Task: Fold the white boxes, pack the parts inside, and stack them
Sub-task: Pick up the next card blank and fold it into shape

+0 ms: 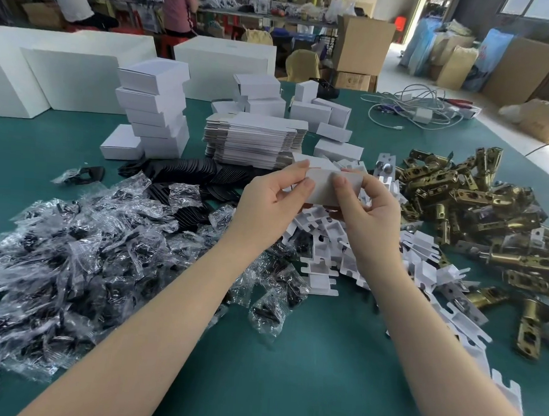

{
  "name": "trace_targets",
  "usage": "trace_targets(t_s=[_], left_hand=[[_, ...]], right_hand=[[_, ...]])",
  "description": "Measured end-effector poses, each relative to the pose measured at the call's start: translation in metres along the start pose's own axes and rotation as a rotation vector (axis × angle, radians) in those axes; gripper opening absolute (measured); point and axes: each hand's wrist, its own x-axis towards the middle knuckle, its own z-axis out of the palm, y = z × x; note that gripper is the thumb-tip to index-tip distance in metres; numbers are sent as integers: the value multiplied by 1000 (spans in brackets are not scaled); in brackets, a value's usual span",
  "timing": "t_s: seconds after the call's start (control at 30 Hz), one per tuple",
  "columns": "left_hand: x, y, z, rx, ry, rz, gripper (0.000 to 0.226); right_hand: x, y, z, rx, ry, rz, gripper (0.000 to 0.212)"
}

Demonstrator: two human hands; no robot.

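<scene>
Both hands, left hand (272, 191) and right hand (368, 207), pinch a partly folded white box (327, 187) above the white card inserts (325, 243), just before the stack of flat box blanks (251, 139) on the green table (305, 370).

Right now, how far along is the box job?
Done: a stack of closed white boxes stands at back left, with more finished boxes behind the flats. In hand: the left hand and right hand are folding one white box. Left: a thick pile of flat blanks, bagged parts, white inserts and brass latches, all unpacked. Mostly ahead.
</scene>
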Motion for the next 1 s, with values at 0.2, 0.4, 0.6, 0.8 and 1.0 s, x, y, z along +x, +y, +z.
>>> trace_targets(t_s=[0.2,0.4,0.6,0.8,1.0], left_hand=[[-4,8,7,-149,116,-97,17],[-6,9,8,-202,99,-120,18],[-4,11,10,-388,57,-366,14],[-3,7,12,-468,56,-408,22],[0,9,5,-512,21,-367,35]], right_hand=[[-2,-1,3,18,35,86,23],[-2,-3,4,28,111,87,12],[-3,-9,4,28,75,40,10],[-9,-9,8,24,30,45,27],[-7,-8,7,78,-32,90,38]])
